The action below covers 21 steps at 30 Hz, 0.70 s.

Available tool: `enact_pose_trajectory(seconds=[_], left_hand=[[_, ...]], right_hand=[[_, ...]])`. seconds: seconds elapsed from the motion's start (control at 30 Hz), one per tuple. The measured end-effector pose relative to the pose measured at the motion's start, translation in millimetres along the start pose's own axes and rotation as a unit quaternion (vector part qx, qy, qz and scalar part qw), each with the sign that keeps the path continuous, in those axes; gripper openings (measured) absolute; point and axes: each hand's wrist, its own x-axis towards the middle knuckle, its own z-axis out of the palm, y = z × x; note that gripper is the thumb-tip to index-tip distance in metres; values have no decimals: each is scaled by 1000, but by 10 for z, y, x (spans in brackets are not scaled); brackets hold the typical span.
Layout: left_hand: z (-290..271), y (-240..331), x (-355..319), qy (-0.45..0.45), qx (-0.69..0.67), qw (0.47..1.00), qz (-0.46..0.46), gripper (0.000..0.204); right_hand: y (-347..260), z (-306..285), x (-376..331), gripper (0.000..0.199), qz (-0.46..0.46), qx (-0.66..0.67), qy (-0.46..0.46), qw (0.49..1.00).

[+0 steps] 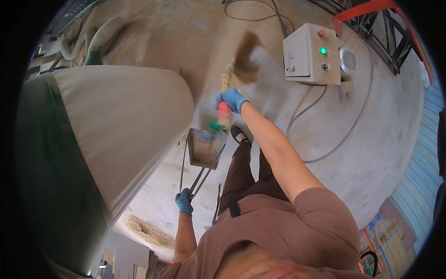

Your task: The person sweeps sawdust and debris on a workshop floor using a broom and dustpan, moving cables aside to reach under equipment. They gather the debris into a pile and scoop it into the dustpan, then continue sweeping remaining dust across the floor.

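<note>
- The right hand [232, 99], in a blue glove, is gripping the broom [225, 111] by its handle, fingers curled fully around; the bristles [247, 60] are pointing to the far side.
- The left hand [184, 201], also gloved, is holding the long handle of the metal dustpan [204, 148], fingers folded around it. The pan is sitting to the left of the dark shoe [239, 134].
- The broom's near, green-tipped end is showing very close to the pan. A backward swing could be knocking it and spilling the brown dust that seems to be lying inside.
- I cannot tell if the pan's lip is touching the floor. If it is floating, dirt could be passing underneath.
- The bristles are looking blurred; a too quick stroke could be throwing dust up.
- On the right, a cable [302, 113] is running from the control box [297, 56], whose green lamp is glowing. A wide stroke or careless step could be catching it.
- On the left, the big white fabric bag [130, 107] is bulging; the dustpan's handle could be scraping it in a turn.
</note>
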Motion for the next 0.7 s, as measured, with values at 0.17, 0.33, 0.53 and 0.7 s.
enact_pose_trajectory(seconds=[0.17, 0.33, 0.53, 0.7], left_hand=[[374, 347, -171, 23, -27, 999, -8, 12], [878, 503, -505, 52, -60, 997, -14, 8], [1527, 807, -798, 75, -63, 993, -58, 4], [2078, 993, -1049, 94, -97, 988, -71, 8]], right_hand=[[-253, -172, -1158, 58, -94, -185, 103, 973], [-365, -454, -1592, 75, -68, -369, 266, 888], [-1232, -1137, 145, 47, -7, -145, 218, 965], [-1794, -273, 1263, 20, -70, -4, 52, 996]])
